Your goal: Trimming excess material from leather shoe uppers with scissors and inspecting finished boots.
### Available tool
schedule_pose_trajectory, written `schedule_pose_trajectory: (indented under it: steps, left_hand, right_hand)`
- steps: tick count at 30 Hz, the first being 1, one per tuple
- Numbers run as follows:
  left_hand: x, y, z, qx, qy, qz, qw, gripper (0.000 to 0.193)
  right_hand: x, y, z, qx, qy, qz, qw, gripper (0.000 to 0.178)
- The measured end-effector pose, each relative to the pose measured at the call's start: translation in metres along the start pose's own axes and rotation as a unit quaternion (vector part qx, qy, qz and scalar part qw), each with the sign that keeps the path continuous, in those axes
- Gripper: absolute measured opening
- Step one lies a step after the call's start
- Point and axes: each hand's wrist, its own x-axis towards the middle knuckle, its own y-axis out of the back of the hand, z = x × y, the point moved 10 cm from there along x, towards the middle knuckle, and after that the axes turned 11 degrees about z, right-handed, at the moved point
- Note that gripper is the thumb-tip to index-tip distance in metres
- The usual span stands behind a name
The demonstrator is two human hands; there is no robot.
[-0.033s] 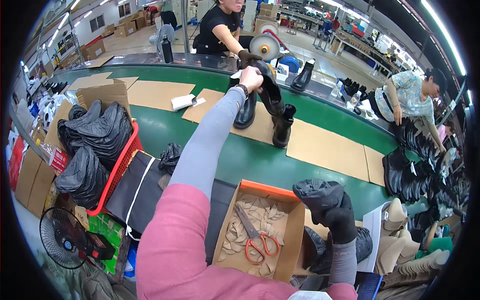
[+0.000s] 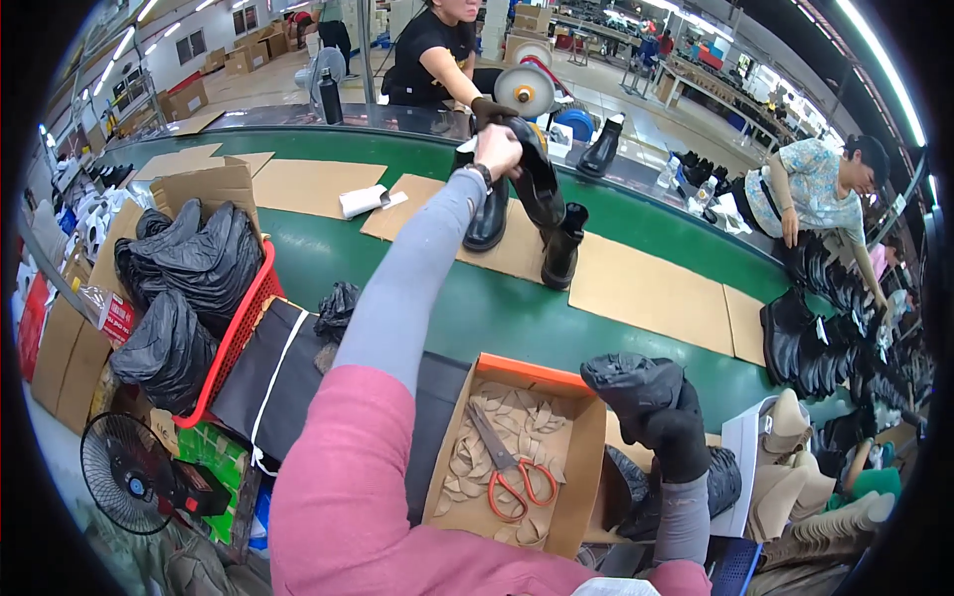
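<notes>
My left hand (image 2: 497,151), bare, is stretched far over the green conveyor belt and closed on the upper part of a black boot (image 2: 538,184). A dark-gloved hand (image 2: 491,111) of the person across the belt is right beside it, at the boot's top. Two more black boots stand on cardboard close by: one boot (image 2: 487,219) to the left and a shorter-looking boot (image 2: 563,248) to the right. At lower right my right hand (image 2: 680,437), in a black glove, grips a bundle wrapped in black plastic (image 2: 632,382); what the plastic covers is hidden.
A cardboard box (image 2: 586,477) holds red-handled scissors (image 2: 519,487) and beige scraps. Left are a red basket (image 2: 238,318) with black plastic-wrapped bundles and a small black fan (image 2: 127,472). Flat cardboard sheets (image 2: 651,293) line the belt (image 2: 437,308). Another person (image 2: 820,184) handles black boots at right.
</notes>
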Motion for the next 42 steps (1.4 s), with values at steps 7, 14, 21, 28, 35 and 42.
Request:
schedule_pose_trajectory:
  steps: [7, 14, 21, 28, 35, 42]
  left_hand:
    - [-0.059, 0.089, 0.112, 0.038, -0.071, -0.113, 0.990, 0.018]
    - [-0.180, 0.210, 0.191, 0.261, -0.189, -0.011, 0.947, 0.025]
    - [-0.362, 0.278, 0.202, 0.316, -0.357, 0.243, 0.845, 0.010]
    - [-0.434, 0.293, 0.113, 0.323, -0.296, 0.301, 0.847, 0.013]
    - [-0.449, 0.289, 0.124, 0.293, -0.278, 0.255, 0.878, 0.012]
    - [-0.493, 0.221, 0.157, 0.301, -0.368, 0.167, 0.863, 0.020]
  right_hand:
    - [-0.021, -0.016, -0.034, -0.070, 0.093, -0.037, 0.992, 0.057]
    - [-0.044, -0.040, -0.038, -0.018, 0.074, -0.053, 0.996, 0.047]
    - [-0.070, -0.111, -0.031, -0.028, 0.084, -0.102, 0.991, 0.045]
    - [-0.108, -0.161, -0.022, -0.002, 0.153, -0.164, 0.975, 0.038]
    - [-0.171, -0.205, -0.040, -0.469, 0.493, -0.065, 0.730, 0.041]
    - [-0.112, -0.211, 0.035, -0.313, 0.285, -0.232, 0.876, 0.027]
